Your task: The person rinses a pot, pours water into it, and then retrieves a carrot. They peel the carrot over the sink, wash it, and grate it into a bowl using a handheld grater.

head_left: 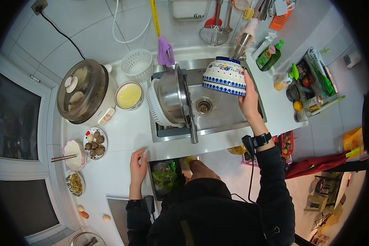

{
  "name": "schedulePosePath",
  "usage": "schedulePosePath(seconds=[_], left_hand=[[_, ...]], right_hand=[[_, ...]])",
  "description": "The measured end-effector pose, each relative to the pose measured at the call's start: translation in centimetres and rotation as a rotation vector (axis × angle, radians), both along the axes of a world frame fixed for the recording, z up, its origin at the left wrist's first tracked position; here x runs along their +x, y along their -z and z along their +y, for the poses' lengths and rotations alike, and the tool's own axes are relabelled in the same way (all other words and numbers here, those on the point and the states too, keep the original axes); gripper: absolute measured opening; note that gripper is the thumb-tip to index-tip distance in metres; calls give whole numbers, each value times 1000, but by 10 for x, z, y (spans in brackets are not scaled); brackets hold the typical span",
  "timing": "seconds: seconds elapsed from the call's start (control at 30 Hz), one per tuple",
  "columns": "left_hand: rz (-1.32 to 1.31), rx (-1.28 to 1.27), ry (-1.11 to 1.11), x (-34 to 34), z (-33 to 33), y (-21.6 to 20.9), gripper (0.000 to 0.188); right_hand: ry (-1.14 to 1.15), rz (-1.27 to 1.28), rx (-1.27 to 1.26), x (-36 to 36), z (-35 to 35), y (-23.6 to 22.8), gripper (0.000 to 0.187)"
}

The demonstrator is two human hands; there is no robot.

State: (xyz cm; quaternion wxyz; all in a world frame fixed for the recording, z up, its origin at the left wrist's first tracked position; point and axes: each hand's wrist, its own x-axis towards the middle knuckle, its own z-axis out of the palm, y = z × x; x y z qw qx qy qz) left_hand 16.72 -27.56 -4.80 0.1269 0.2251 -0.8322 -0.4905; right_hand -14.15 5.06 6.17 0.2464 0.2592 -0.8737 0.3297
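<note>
My right hand [250,98] grips what looks like a nested pair of bowls [224,76] by the right side. The bowls are cream-white with blue bands and small flowers, tilted bottom-up above the right part of the sink [217,121]. Below them shows the drain [203,106]. With nothing in it, my left hand [138,167] is over the counter's front edge, fingers loosely extended and thumb apart. Ahead of that hand, a steel pot [171,96] leans on its side in a white basket [155,104] at the sink's left part.
Left on the counter stand a lidded steamer [84,92], a bowl of yellow liquid [129,95], a white strainer [137,65] and a plate of mushrooms [95,143]. Bottles [269,57] line the right back corner. A purple cloth [165,51] hangs behind the sink.
</note>
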Motion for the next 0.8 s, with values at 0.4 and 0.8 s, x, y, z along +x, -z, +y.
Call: schedulePosePath(seconds=[0.4,0.8], left_hand=[[-16,-84,-131,26,-25,-4,22],[-13,15,-468,97,-22,8,22]], right_hand=[[-187,-1020,-767,-16,-44,-26,42],[-574,-1817,-623,101,-244,25,40]])
